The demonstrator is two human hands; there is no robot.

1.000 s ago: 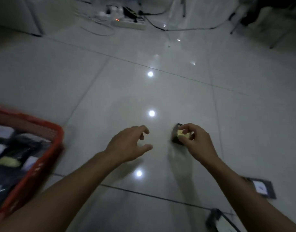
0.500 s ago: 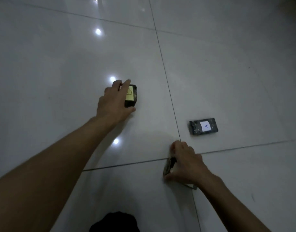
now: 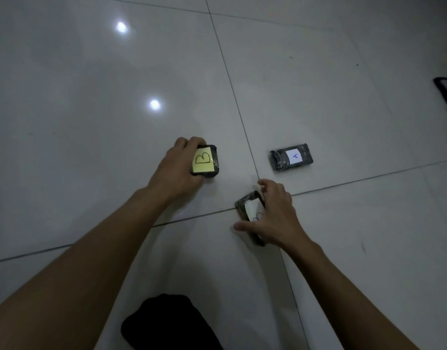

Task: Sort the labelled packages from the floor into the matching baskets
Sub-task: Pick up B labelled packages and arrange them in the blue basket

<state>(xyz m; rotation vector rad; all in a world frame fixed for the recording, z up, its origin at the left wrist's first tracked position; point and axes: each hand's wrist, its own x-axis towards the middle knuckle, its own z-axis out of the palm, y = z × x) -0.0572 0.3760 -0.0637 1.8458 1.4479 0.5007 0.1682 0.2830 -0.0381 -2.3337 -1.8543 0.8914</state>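
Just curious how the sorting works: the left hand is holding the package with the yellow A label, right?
Not quite. In the head view the left hand holds the package with the yellow label, but the letter is B. The A is on the white-labelled package lying untouched.

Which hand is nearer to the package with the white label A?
Right. The right hand grips another package just below-left of the A package; the left hand is farther left, holding the yellow B package.

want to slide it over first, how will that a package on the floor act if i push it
The A package lies flat on glossy tile, so it would probably slide rather than roll or tip. Its shiny, wrinkled wrap suggests a slippery surface. It looks like a firm block, likely not floppy.
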